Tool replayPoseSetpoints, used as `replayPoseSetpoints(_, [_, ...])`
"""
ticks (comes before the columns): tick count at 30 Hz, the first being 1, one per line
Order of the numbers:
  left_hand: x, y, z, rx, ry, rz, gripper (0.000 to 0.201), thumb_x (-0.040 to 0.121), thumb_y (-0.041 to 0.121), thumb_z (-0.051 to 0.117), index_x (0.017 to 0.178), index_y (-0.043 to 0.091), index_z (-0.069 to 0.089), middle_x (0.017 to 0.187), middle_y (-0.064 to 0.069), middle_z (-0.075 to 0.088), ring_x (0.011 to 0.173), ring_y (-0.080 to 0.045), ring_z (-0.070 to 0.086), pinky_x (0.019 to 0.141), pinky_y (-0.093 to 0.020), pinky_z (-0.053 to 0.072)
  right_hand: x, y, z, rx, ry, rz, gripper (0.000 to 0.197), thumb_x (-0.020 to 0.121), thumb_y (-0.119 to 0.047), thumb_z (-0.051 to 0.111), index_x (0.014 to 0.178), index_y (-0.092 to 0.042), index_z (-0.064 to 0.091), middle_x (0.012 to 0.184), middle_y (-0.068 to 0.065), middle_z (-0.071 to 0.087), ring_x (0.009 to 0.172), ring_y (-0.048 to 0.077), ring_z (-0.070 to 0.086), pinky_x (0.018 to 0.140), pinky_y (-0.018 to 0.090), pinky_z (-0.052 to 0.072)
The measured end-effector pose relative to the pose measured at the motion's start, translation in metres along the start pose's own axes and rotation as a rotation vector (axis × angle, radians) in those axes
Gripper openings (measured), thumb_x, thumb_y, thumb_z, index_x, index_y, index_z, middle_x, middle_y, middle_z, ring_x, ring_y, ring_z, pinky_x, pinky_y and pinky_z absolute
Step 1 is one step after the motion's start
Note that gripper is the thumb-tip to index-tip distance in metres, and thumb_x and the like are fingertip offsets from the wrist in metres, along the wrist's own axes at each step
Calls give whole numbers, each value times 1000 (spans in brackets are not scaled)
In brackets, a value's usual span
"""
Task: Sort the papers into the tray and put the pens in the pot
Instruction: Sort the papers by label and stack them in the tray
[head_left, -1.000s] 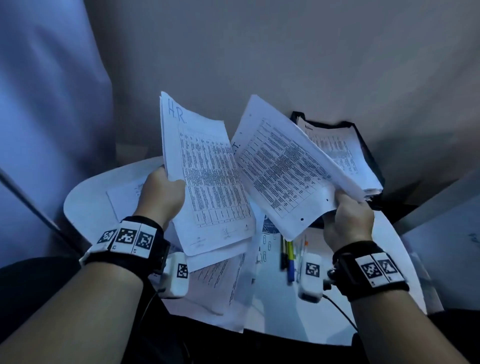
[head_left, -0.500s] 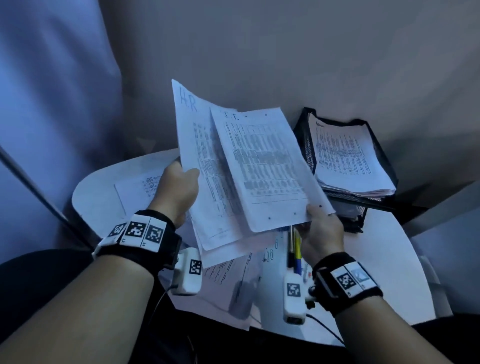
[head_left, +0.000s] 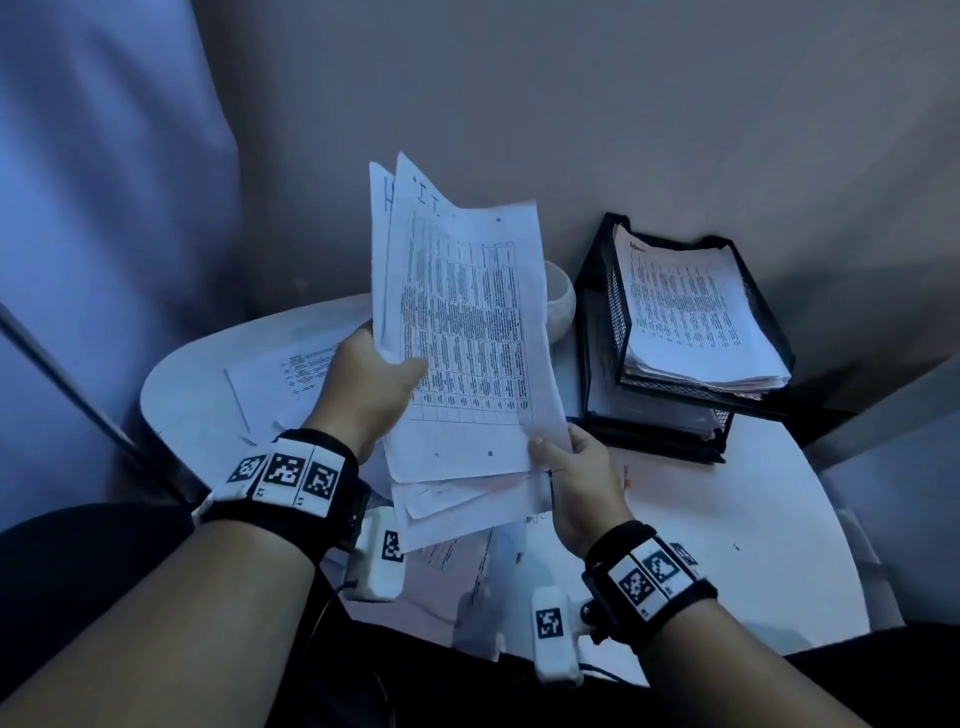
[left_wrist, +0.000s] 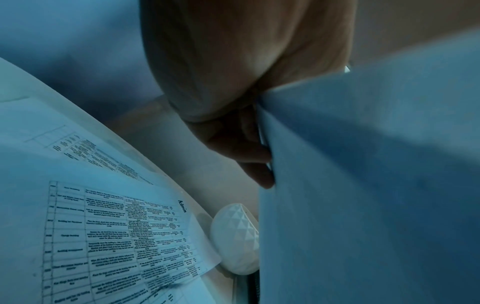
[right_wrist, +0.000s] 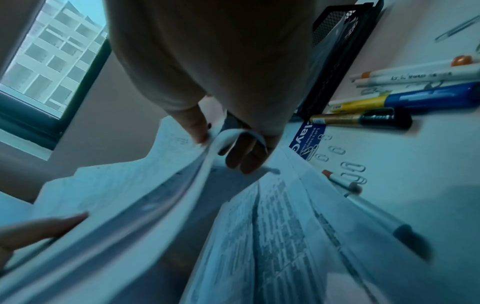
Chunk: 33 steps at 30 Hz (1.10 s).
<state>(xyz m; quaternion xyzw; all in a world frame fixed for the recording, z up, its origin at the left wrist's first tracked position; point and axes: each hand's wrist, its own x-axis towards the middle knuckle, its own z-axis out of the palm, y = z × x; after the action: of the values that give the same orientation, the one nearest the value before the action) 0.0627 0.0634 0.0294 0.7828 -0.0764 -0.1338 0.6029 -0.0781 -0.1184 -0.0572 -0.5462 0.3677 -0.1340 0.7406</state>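
I hold one stack of printed papers (head_left: 467, 338) upright over the table; the front sheet is headed "I.T.". My left hand (head_left: 400, 369) grips the stack's left edge, thumb in front, fingers (left_wrist: 249, 148) behind it. My right hand (head_left: 550, 452) pinches the lower right corner between thumb and fingers (right_wrist: 244, 156). The black mesh tray (head_left: 615, 317) stands at the right with papers in it. A white faceted pot (head_left: 560, 304) peeks out behind the stack. Several pens (right_wrist: 389, 98) lie on the table under my right hand, hidden in the head view.
More sheets lie on the round white table (head_left: 727, 519), one headed "Admin" (left_wrist: 103, 236) at the left. Paper clips (right_wrist: 345, 164) are scattered near the pens. A grey wall rises close behind the table, and a window (right_wrist: 46, 51) shows in the right wrist view.
My right hand swung its "I.T." sheet leftward onto the "H.R." stack in my left hand. Both hands now hold the joined stack, and the right hand has slid to the lower corner.
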Motion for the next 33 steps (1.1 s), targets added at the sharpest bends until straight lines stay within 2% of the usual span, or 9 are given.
replayPoseSetpoints(3, [5, 1, -7, 27, 59, -11, 17, 89, 5, 67, 106, 7, 68, 108, -18, 74, 100, -35, 71, 87, -50, 59, 12, 8, -10, -93, 105, 12, 7, 95, -8, 66, 100, -10, 70, 105, 12, 72, 89, 26, 67, 78, 43, 58])
replayPoseSetpoints(7, [12, -3, -20, 21, 114, -6, 20, 88, 6, 66, 92, 25, 67, 99, -2, 75, 95, -28, 72, 91, -50, 60, 26, 22, -26, -374, 200, 112, 22, 95, -10, 65, 116, -10, 68, 102, 10, 70, 77, 24, 66, 55, 30, 51])
replayPoseSetpoints(11, [15, -2, -24, -9, 160, 10, 21, 89, 1, 63, 86, 22, 64, 88, 5, 70, 92, -27, 70, 81, -35, 56, 40, 32, -24, -592, 173, 145, 47, 90, -10, 65, 136, -9, 59, 85, 7, 69, 61, 22, 62, 45, 26, 44])
replayPoseSetpoints(14, [13, -1, -23, 10, 168, 21, 22, 88, 2, 63, 81, 23, 60, 87, 6, 69, 92, -29, 69, 84, -40, 58, 50, 35, -14, -640, 165, 184, 54, 87, -12, 70, 139, -12, 53, 77, 10, 65, 56, 22, 57, 46, 26, 42])
replayPoseSetpoints(19, [14, -4, -25, 52, 143, 27, 17, 88, 5, 61, 89, 22, 65, 93, 2, 73, 93, -28, 71, 88, -46, 59, 56, 35, -3, -713, 133, 205, 35, 82, -10, 79, 110, -14, 59, 86, 10, 70, 64, 25, 64, 53, 30, 50])
replayPoseSetpoints(21, [14, -5, -27, 64, 137, 30, 17, 87, 7, 61, 87, 23, 64, 93, 4, 74, 92, -27, 71, 88, -46, 60, 58, 36, 0, -775, 132, 171, 19, 79, -11, 80, 86, -12, 63, 78, 9, 69, 62, 25, 63, 56, 32, 52])
replayPoseSetpoints(24, [13, -5, -28, 84, 132, 36, 19, 88, 7, 60, 84, 26, 63, 92, 7, 73, 92, -25, 70, 88, -43, 60, 57, 31, 2, -812, 166, 76, 29, 78, -18, 81, 65, -15, 56, 62, 4, 60, 56, 22, 56, 56, 27, 46])
replayPoseSetpoints(30, [13, -4, -29, 134, 121, 31, 16, 87, 9, 59, 88, 25, 62, 92, 5, 72, 90, -25, 69, 86, -42, 58, 35, -12, -10, -836, 185, -157, 48, 90, -34, 75, 57, -19, 44, 48, -5, 39, 50, 18, 39, 53, 27, 34])
replayPoseSetpoints(33, [10, -3, -26, 179, 91, 40, 16, 87, 10, 58, 95, 23, 64, 92, 5, 72, 90, -26, 68, 84, -40, 56, 23, -41, -28, -780, 216, -266, 42, 96, -28, 69, 57, -18, 57, 45, -13, 46, 48, 14, 42, 54, 26, 38])
